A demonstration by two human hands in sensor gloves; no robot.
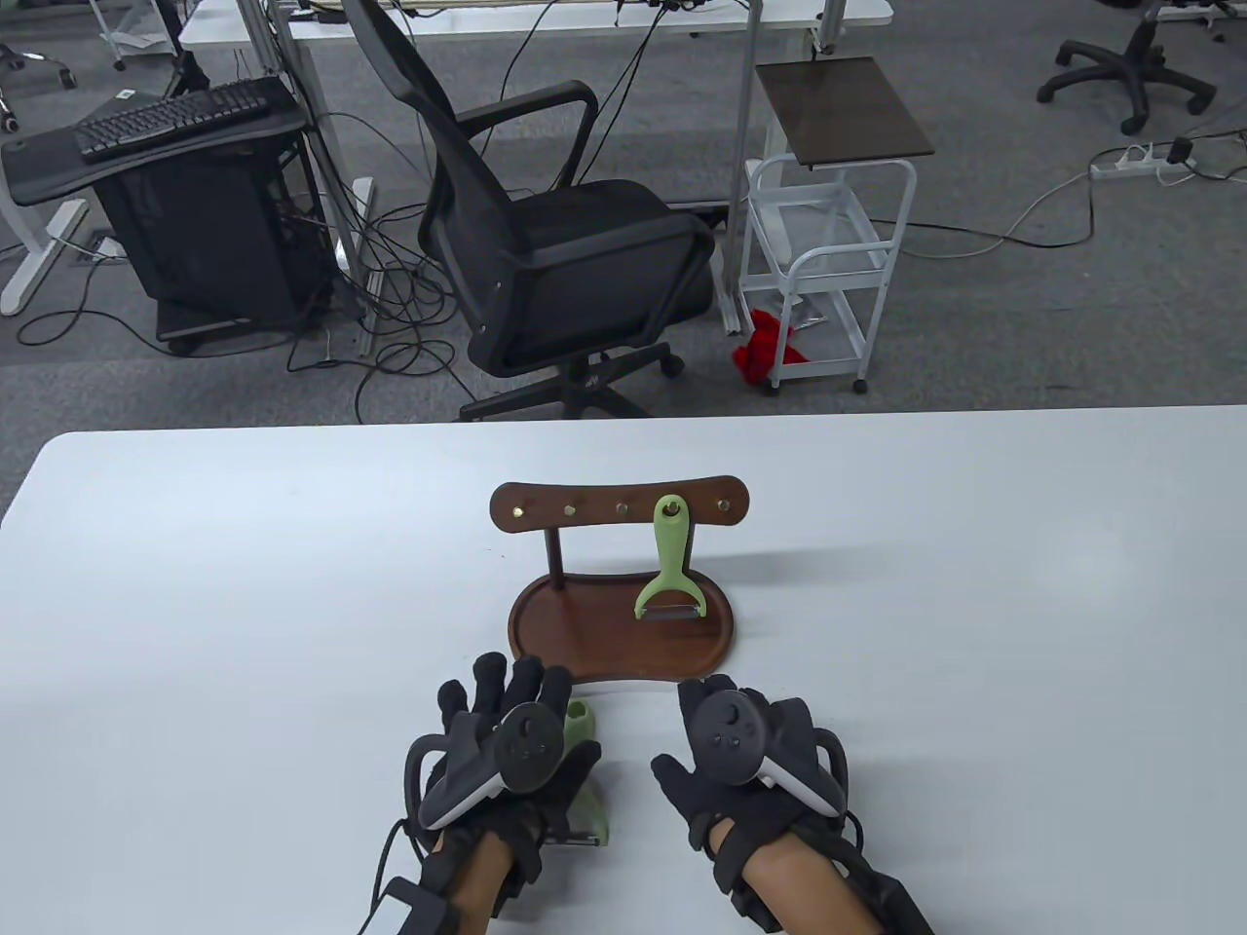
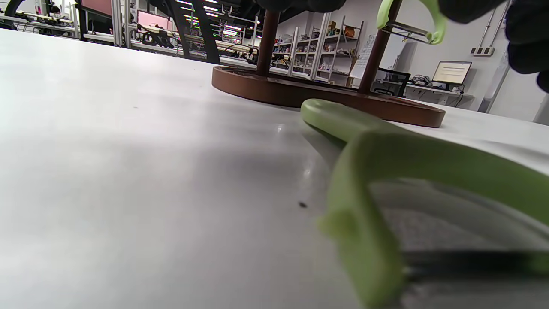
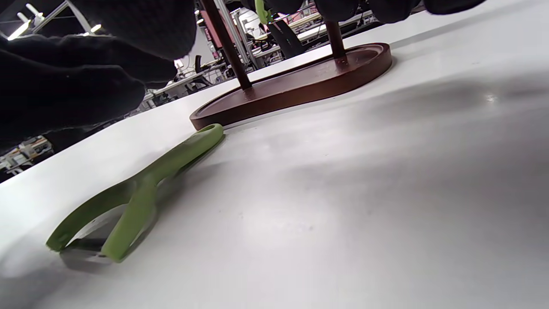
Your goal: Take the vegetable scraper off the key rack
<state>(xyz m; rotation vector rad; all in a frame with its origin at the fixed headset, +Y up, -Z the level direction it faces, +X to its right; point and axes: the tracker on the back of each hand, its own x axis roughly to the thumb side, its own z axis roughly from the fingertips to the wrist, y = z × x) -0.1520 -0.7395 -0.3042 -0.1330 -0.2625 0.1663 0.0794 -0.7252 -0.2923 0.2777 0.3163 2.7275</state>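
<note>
Here the pale green Y-shaped plastic scraper (image 1: 668, 560) hangs on the dark wooden key rack (image 1: 620, 507); a second green scraper (image 3: 141, 189) lies on the table. Both the left hand (image 1: 507, 745) and the right hand (image 1: 745, 755) hold nothing, fingers spread; one should lift the loop clear of the peg.

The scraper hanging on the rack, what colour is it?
Light green, with a metal blade; the hanging scraper shows best in the table view.

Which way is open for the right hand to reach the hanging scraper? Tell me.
Probably straight ahead: the right hand rests before the rack's tray, and nothing stands between it and the hanging scraper.
</note>
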